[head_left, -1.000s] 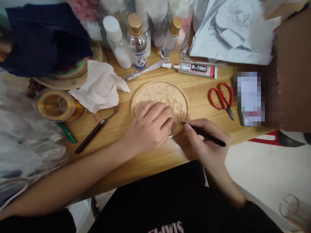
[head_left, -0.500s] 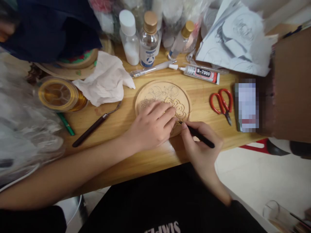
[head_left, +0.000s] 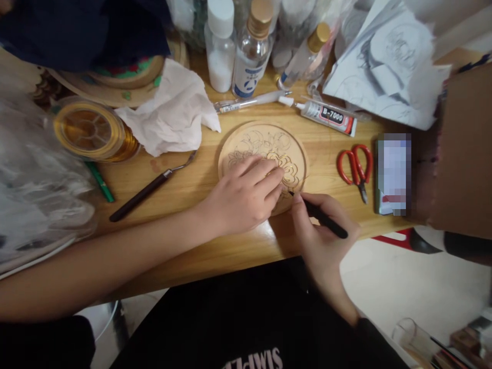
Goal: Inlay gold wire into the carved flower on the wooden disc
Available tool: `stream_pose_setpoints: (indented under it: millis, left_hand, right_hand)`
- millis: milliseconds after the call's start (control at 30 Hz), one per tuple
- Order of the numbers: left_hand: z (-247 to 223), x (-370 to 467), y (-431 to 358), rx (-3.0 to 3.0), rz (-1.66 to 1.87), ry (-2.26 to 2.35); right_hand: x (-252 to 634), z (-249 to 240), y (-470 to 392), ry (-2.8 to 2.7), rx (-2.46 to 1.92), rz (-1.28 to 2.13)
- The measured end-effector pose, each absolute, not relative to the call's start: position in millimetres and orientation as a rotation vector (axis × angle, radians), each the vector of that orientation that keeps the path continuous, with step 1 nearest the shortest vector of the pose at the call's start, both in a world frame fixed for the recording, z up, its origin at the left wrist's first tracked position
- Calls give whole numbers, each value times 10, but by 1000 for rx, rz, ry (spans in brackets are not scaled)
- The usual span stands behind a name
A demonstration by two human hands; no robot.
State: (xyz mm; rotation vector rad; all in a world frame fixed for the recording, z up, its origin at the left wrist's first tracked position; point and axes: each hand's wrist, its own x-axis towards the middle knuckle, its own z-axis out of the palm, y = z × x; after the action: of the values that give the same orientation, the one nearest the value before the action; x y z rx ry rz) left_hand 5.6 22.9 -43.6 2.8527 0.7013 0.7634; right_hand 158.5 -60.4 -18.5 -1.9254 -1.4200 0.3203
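Note:
A round wooden plate (head_left: 230, 134) with a drawn flower pattern lies on the table. Gold wire (head_left: 289, 165) follows some of the flower lines, and a short piece appears to stick out near the right rim. My left hand (head_left: 249, 192) rests over the plate's lower left, fingers bent and pressed down on it, holding it; the thumb is hidden underneath. In my right hand (head_left: 325, 225) are slim black tweezers (head_left: 326, 221), pinched between thumb and fingers. Their fine tip meets the plate close to my left index fingertip; whether it grips wire is too small to tell.
Red-handled pliers (head_left: 355, 169) and a phone (head_left: 394, 174) lie right. Behind are a B-7000 glue tube (head_left: 328, 117), a pen (head_left: 249, 101) and bottles (head_left: 251, 56). Left are a gold wire spool (head_left: 92, 130), tissue (head_left: 177, 113), a dark-handled spatula (head_left: 142, 197) and plastic bags (head_left: 42, 195).
The camera view has shifted and tilted slightly. Both hands keep nearly the same places on the plate, with the tweezers still at the same spot beside my left fingertips.

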Motion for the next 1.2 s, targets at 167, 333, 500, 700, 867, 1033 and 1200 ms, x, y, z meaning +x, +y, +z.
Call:
stream_pose_setpoints:
  millis: [167, 333, 500, 700, 867, 1033, 1200]
  left_hand:
    - [-449, 61, 218, 2775, 796, 694]
    - [-434, 68, 220, 2888, 750, 733]
    - [-429, 68, 223, 2942, 740, 737]
    - [-439, 74, 220, 2933, 763, 744]
    - [-437, 67, 220, 2880, 764, 712]
    - [-439, 65, 219, 2834, 764, 713]
    - [-442, 71, 224, 2801, 788, 714]
  right_hand:
    - [1598, -177, -610, -1416, -1949, 332]
    - [1595, -207, -585, -1425, -1917, 329]
    - [1608, -185, -595, -1510, -1898, 322]
    - [1681, -150, -590, -1648, -1842, 343]
    - [1728, -128, -562, -1734, -1771, 365]
    - [1777, -135, -536, -1811, -1690, 363]
    - [1832, -129, -500, -1899, -1637, 385]
